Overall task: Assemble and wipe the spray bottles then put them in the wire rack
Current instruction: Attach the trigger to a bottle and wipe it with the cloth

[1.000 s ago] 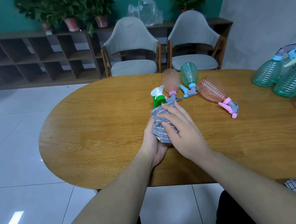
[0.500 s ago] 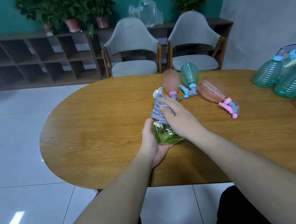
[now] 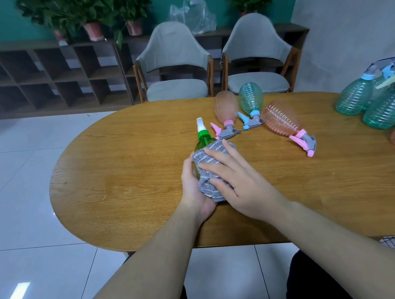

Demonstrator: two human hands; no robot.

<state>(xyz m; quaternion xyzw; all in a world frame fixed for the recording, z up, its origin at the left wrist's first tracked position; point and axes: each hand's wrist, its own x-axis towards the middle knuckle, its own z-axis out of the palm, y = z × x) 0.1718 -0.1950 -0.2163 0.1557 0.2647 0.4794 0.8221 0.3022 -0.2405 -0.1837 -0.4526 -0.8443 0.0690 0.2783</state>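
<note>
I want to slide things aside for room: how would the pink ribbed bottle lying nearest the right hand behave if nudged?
The pink ribbed bottle lies on its side on the table, round-bodied, so it would probably roll. It looks empty and thin-walled, likely light. Its trigger head may stop the roll.

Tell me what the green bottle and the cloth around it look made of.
The green bottle: likely clear tinted plastic, glossy, since light passes through it; its spray top looks like opaque white plastic. The cloth: soft grey fabric with pale stripes, probably microfibre or terry, since it looks fuzzy and folds around the bottle.
</note>
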